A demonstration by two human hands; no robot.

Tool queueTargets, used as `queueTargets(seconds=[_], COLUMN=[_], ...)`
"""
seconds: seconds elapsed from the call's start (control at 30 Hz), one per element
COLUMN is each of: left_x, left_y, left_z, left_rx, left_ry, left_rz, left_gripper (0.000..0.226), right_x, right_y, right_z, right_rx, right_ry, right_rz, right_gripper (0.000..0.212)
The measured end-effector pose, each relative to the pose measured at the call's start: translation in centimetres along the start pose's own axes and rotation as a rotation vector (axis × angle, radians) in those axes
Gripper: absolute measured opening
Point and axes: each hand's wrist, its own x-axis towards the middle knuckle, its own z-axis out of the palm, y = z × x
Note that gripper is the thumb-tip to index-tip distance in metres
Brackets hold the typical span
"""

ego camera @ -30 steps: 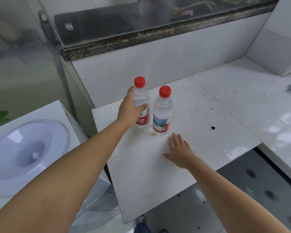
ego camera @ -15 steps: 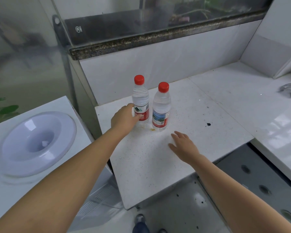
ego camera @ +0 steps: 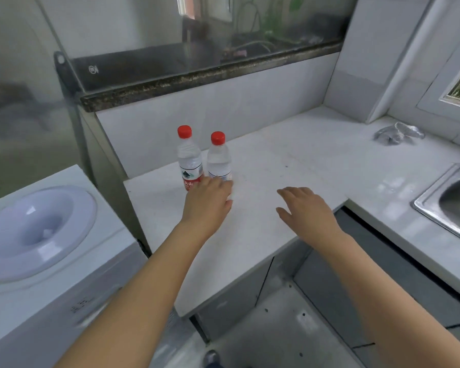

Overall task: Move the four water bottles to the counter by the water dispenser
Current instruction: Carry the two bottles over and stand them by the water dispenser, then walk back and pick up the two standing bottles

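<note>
Two clear water bottles with red caps stand upright side by side at the back left of the white counter (ego camera: 290, 166). The left bottle (ego camera: 189, 160) has a red label; the right bottle (ego camera: 218, 160) touches or nearly touches it. My left hand (ego camera: 207, 201) hovers low just in front of them, hiding their bases, with fingers loose and nothing in its grasp. Palm down and fingers spread, my right hand (ego camera: 306, 208) is over the counter's front part, empty. No other bottles are in view.
The water dispenser (ego camera: 37, 229), with its white round top basin, stands left of the counter. A steel sink (ego camera: 452, 200) is at the right, and a crumpled silvery wrapper (ego camera: 398, 132) lies near the window corner. A tiled wall rises behind the bottles.
My left hand let go of the left bottle and drew back and to the right, in front of both bottles. My right hand lifted slightly. The camera view swung right.
</note>
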Motion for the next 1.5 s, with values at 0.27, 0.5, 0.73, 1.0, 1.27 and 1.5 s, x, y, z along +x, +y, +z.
queueTargets(seconds=[0.27, 0.5, 0.73, 1.0, 1.27, 1.5], left_x=[-0.1, 0.8, -2.0, -11.2, -24.0, -38.4], left_y=[5.3, 11.8, 17.5, 24.5, 29.5, 30.7], left_z=[2.1, 2.7, 2.5, 1.9, -1.2, -5.6], left_rx=[-0.022, -0.125, -0.220, -0.221, -0.270, -0.336], left_ry=[-0.124, -0.132, -0.136, -0.228, -0.221, -0.205], left_rz=[0.160, 0.437, 0.758, 1.186, 1.611, 1.963], left_gripper=[0.041, 0.041, 0.040, 0.039, 0.039, 0.041], right_x=[-7.2, -14.9, -24.7, -37.9, -49.8, -58.2], right_y=[4.5, 7.1, 4.8, -2.8, -13.5, -26.1], right_z=[-2.0, -2.4, -1.8, -0.6, 0.5, 1.4], right_rx=[-0.007, 0.011, 0.038, 0.027, 0.009, -0.027], right_ry=[0.083, 0.088, 0.137, 0.204, 0.220, 0.255], right_rz=[0.211, 0.514, 0.886, 1.344, 1.745, 2.094], right_gripper=[0.049, 0.048, 0.051, 0.050, 0.048, 0.047])
